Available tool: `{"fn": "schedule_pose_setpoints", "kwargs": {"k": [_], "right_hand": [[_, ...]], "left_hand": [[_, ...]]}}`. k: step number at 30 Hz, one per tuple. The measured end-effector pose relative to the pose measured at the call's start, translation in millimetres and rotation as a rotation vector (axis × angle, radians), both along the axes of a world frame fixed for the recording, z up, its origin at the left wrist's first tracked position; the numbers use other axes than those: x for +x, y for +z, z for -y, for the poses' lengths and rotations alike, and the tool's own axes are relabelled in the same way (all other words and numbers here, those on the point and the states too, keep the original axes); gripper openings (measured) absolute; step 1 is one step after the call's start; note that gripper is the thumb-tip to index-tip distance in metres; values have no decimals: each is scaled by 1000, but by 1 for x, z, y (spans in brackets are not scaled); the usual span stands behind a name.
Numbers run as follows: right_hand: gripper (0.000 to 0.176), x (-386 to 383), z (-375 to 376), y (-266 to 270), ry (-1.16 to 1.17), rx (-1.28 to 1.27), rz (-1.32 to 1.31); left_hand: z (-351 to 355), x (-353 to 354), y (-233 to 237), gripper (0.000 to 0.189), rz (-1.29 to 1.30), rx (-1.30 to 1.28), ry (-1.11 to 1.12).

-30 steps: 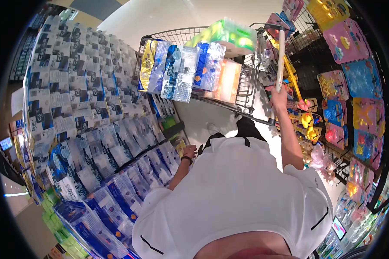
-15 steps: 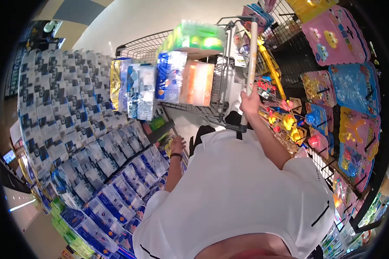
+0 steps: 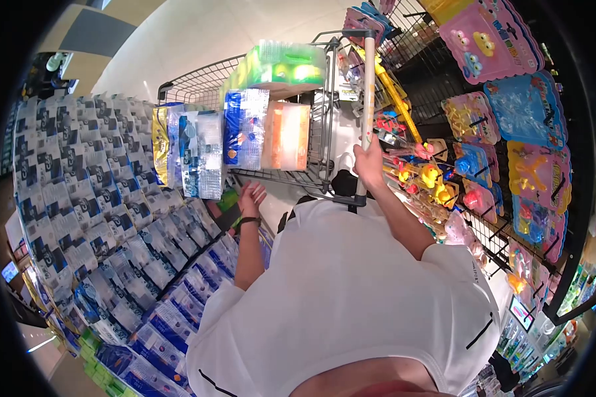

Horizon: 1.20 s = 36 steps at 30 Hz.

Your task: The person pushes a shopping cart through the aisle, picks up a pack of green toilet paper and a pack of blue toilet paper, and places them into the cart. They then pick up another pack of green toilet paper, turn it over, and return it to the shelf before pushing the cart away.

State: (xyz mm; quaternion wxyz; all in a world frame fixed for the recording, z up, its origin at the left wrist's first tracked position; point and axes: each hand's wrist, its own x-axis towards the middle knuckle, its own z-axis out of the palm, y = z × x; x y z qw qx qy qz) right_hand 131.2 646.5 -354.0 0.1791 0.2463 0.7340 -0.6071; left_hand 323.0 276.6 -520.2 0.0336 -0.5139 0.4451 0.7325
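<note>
Your right hand [image 3: 369, 161] on the cart handle [image 3: 369, 86], your left hand [image 3: 251, 197] free.
In the head view, your right grip is wrapped round the handle near its lower end; the handle's long axis runs forward from your chest, and the wire cart [image 3: 198, 83] lies to its left. Your left grip, fingers parted and holding nothing, is well apart from the handle, near the cart's near side and the blue-and-clear pack [image 3: 200, 155].

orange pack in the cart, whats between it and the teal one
Head view: a blue pack stands between the orange pack and the teal pack.
</note>
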Motion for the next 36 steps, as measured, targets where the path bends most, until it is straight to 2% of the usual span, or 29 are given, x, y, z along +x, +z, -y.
{"fn": "schedule_pose_setpoints", "kwargs": {"k": [2,3,6,7,10,13,16,22,28,31,36], "right_hand": [[30,2,0,3,4,16,-9],[30,1,0,3,14,35,-14],[30,-5,1,2,28,52,-26],[30,-7,1,3,29,55,-21],[30,-12,3,8,35,75,-33],[29,-13,2,4,34,75,-52],[29,-14,2,4,34,55,-47],[30,-7,1,7,54,70,-41],[31,-13,-8,6,80,98,-36],[43,-26,-18,-8,130,143,-71],[43,-32,-17,-6,113,113,-51]], "left_hand": [[2,-14,24,62,-52,-28,-74],[4,-18,33,73,-101,31,-38],[16,-26,44,73,-246,332,139],[19,-27,46,61,-304,417,149],[10,-47,54,45,-66,182,115],[12,-55,49,39,-95,173,47],[14,-55,23,41,-159,148,48],[4,-61,22,37,-120,19,50],[-15,-60,25,31,-97,10,120],[-26,-58,28,33,-125,29,118],[-30,-55,24,37,-114,40,129]]}}
